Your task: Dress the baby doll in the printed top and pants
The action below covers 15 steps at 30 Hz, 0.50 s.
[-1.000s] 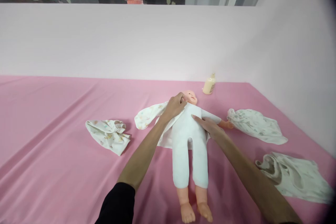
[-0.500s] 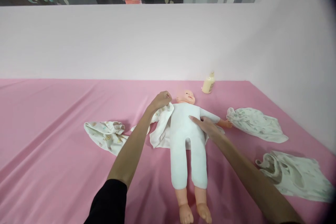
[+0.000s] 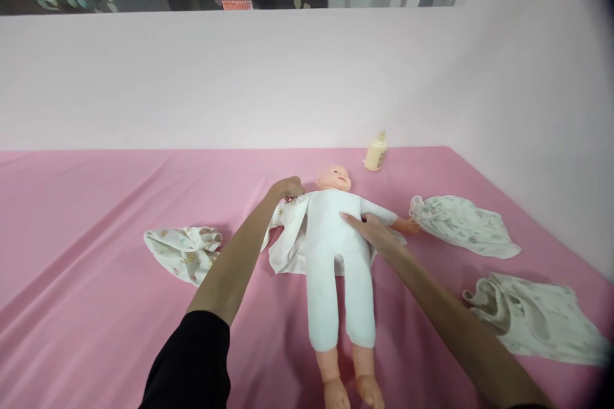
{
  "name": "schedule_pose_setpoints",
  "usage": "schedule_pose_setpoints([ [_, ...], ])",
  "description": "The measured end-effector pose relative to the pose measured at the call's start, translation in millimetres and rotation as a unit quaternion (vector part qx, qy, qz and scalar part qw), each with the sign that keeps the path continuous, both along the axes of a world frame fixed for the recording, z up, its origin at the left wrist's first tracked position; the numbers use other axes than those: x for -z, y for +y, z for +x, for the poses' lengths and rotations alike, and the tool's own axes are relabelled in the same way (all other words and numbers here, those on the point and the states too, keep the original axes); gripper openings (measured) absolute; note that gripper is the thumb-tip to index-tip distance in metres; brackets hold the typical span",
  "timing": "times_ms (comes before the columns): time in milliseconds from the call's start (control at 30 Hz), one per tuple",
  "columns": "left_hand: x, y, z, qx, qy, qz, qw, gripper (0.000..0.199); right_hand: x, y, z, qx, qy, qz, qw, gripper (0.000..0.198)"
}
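A baby doll (image 3: 339, 230) with a white cloth body lies on its back, head away from me, feet towards me. A baby shirt (image 3: 288, 246) with a small print lies partly under its torso. My left hand (image 3: 288, 188) is closed on the shirt's sleeve beside the doll's shoulder, and the doll's arm on that side is hidden. On the other side, my right hand (image 3: 373, 229) holds the doll's torso, thumb stretched over the front; its other fingers are mostly hidden. The doll's other arm points out to the right, bare of the shirt.
A pink sheet (image 3: 86, 281) covers the surface, with white walls behind and at right. A crumpled printed baby garment (image 3: 185, 252) lies left. Two more light garments lie right, one farther off (image 3: 465, 225) and one nearer (image 3: 537, 319). A yellowish pump bottle (image 3: 375, 153) stands near the back wall.
My left hand has come down and slightly left with the shirt's sleeve, which now lies lower beside the doll's shoulder. My right hand stays on the torso. The view has shifted slightly.
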<state>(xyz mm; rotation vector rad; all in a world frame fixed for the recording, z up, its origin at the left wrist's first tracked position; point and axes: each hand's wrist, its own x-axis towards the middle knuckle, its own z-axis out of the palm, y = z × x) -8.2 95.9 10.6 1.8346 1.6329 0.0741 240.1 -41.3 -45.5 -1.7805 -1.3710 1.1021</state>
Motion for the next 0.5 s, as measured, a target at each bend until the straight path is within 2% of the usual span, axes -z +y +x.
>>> schedule_pose_setpoints([
  [267, 0.6, 2, 18, 0.023, -0.039, 0.18, 0.983, 0.024, -6, -4, 0, -0.013, -0.001, -0.005, 1.0, 0.057],
  [500, 4.7, -1, 35, 0.052, -0.022, 0.247, 0.967, 0.023, -2, -4, -1, -0.017, -0.004, 0.003, 1.0, 0.057],
])
